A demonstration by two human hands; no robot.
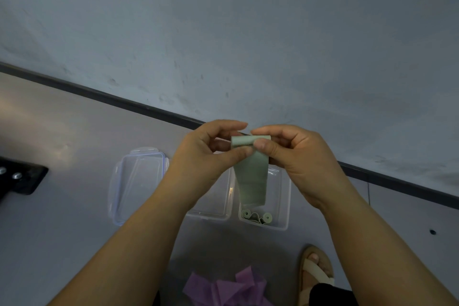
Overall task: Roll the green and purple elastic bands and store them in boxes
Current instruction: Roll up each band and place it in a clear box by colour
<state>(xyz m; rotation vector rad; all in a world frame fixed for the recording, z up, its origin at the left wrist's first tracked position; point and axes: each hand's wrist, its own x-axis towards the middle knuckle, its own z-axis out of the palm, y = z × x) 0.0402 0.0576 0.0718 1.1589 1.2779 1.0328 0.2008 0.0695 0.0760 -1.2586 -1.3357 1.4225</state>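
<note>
Front and centre from the head camera, both hands are up on one green band (252,174). The left hand (203,156) and the right hand (298,159) meet at its top edge, where the band is curled over into a small roll (244,140). The fingers (236,154) of each hand are bent in and pinching that roll, thumbs on the near side and fingertips behind. The rest of the band hangs down flat and loose.

Under the hanging tail sits a clear box (285,204) on the floor (74,231), and inside it, at the near end, lie rolled green bands (255,216). Just beside it on the left is a second clear box (223,206), partly hidden by the left wrist. Further left lies a clear lid (134,186) with clip tabs, flat on the floor.

At the bottom edge is a loose heap of purple bands (231,288), unrolled. To its right is a foot in a sandal (315,271). A dark skirting strip (111,97) runs along the base of the pale wall (223,32) behind the hands.
</note>
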